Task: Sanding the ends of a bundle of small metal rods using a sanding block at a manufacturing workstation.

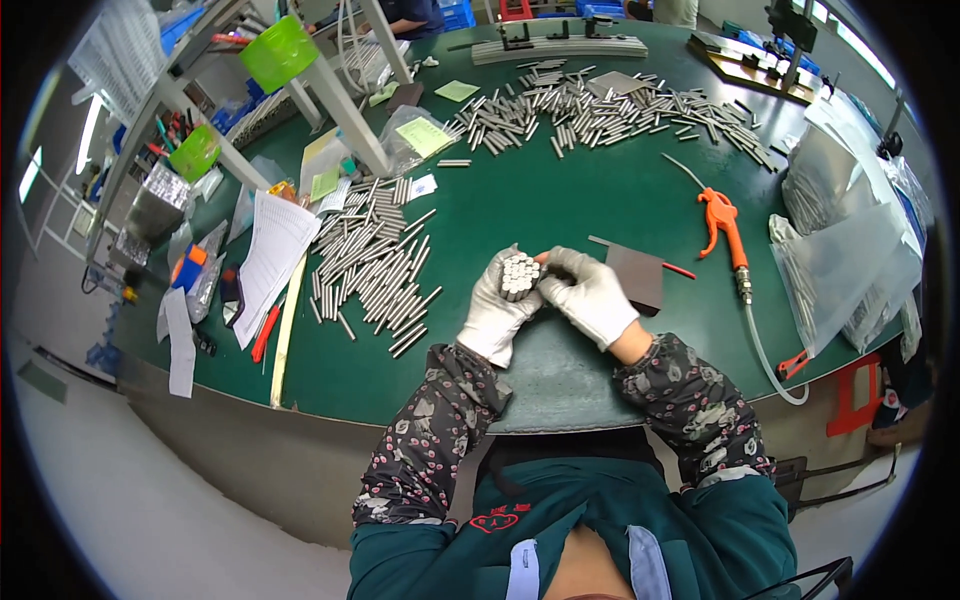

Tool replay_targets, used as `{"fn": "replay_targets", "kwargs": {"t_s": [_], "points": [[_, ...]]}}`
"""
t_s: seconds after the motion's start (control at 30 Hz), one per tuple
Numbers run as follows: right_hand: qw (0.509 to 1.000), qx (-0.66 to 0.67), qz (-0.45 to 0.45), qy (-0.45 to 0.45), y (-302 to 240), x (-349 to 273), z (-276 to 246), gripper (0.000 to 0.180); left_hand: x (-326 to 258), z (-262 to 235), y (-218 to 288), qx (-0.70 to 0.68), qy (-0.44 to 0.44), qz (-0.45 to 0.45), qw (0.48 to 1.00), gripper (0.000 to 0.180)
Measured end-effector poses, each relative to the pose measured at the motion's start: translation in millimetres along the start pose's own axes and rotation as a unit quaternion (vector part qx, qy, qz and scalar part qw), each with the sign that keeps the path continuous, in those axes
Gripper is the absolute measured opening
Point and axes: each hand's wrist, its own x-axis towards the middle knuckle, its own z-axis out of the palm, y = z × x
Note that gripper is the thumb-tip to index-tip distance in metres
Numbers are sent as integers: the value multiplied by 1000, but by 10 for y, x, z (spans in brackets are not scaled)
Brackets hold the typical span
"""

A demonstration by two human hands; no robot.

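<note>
The left hand (497,312), in a white glove, is closed around a bundle of metal rods (518,275), held upright so the round ends face the camera. The right hand (592,296), also gloved, rests against the bundle from the other side, its fingertips touching the rods. Both hands are above the green desk (560,210). To the left of the hands lies a loose heap of rods (375,265), and a wider scatter of rods (600,110) spreads across the far side. A dark flat plate (638,275) lies just beside the right hand. Further right lies an orange air gun (722,222) with a clear hose, near clear plastic bags (850,250). Sheets of paper (272,250) lie at the left edge.
</note>
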Motion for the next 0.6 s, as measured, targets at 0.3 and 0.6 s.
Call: {"fn": "replay_targets", "kwargs": {"t_s": [0.3, 0.6], "points": [[998, 12, -49, 29, 53, -36, 7, 21, 14, -70, -50, 75, -13, -11, 997, 58], [998, -2, -43, 37, 44, -19, 24, 21, 3, 13, 73, 55, 7, -74, 996, 57]]}}
